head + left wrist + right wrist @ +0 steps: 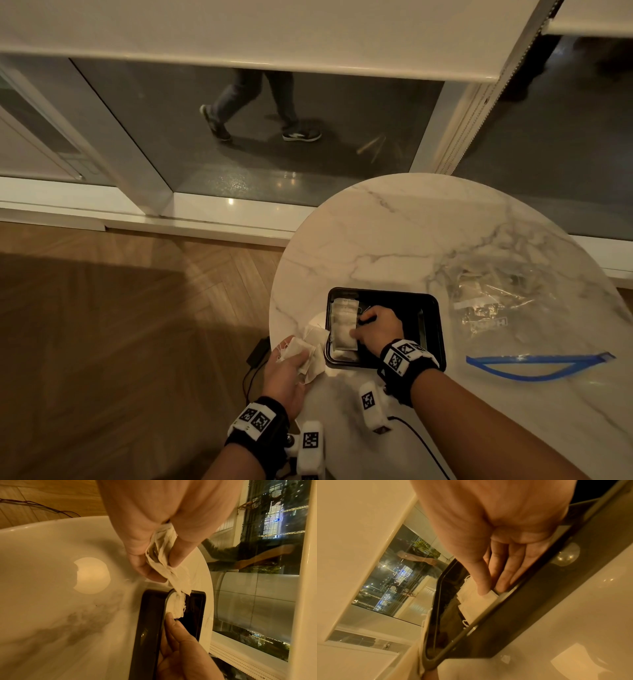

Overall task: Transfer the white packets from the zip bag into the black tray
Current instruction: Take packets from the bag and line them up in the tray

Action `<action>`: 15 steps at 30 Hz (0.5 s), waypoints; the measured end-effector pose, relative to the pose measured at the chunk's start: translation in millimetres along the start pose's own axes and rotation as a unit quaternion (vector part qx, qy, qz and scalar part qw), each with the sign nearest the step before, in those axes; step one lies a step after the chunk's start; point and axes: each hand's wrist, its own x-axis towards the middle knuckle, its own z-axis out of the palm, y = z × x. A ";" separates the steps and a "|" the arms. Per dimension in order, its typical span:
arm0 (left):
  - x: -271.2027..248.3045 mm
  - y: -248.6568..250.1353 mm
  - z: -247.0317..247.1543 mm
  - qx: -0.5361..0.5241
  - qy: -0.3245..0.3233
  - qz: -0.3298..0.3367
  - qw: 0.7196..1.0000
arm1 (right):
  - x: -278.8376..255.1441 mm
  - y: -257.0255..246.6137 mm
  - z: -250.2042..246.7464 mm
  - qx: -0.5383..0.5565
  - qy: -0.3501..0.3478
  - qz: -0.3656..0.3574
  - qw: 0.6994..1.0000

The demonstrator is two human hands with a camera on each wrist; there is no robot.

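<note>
The black tray (430, 329) sits near the front of the round marble table (394, 240). Several white packets (343, 318) lie along the tray's left side. My right hand (356, 333) reaches into the tray, its straight fingers (482, 588) pressing a white packet (474, 604) flat beside the tray wall (539, 588). At the table's left edge my left hand (297, 359) grips a crumpled bunch of white packets (163, 561), just left of the tray (149, 628). The clear zip bag (496, 301) with its blue zip strip (537, 366) lies to the right of the tray.
The table's left edge runs right under my left hand, with wooden floor below. A black adapter (257, 349) and cable lie on that floor. Beyond the table is a glass wall, and a person's legs (260, 102) pass outside it.
</note>
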 end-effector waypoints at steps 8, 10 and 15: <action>-2.0 1.2 0.1 -0.002 0.008 -0.001 1.000 | -1.2 -0.3 2.4 0.010 0.018 -0.002 1.000; -3.8 2.5 1.0 -0.006 0.007 -0.005 1.000 | -0.7 -0.4 2.0 0.015 0.025 0.001 1.000; -6.6 3.9 2.7 -0.001 0.004 -0.006 1.000 | 1.3 -4.0 2.3 0.032 0.018 0.006 0.999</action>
